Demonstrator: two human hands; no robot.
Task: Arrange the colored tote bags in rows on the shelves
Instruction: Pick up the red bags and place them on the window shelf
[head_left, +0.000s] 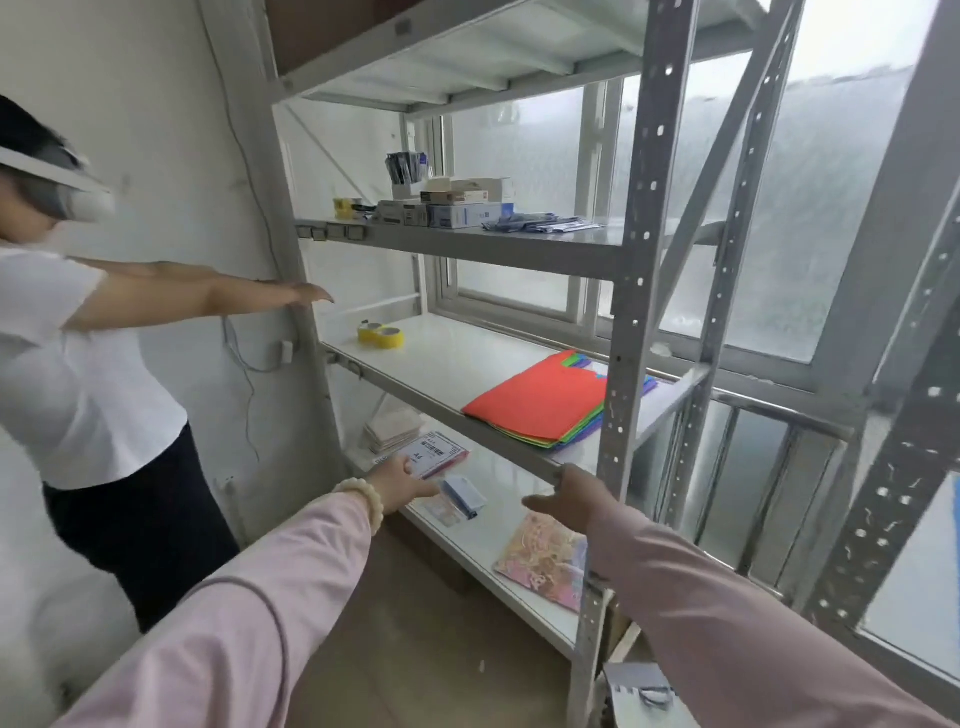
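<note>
Head | left hand (400, 486) grip open | right hand (569, 501) grip open | paper pack (434, 453) reads "A4" | tote bags (540, 402) stacked

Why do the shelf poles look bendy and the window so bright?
Head view: the wide lens bows the poles near the edges. Daylight through the frosted window washes out the top right. The hands, left and right, look slightly soft; the bags stay clear.
</note>
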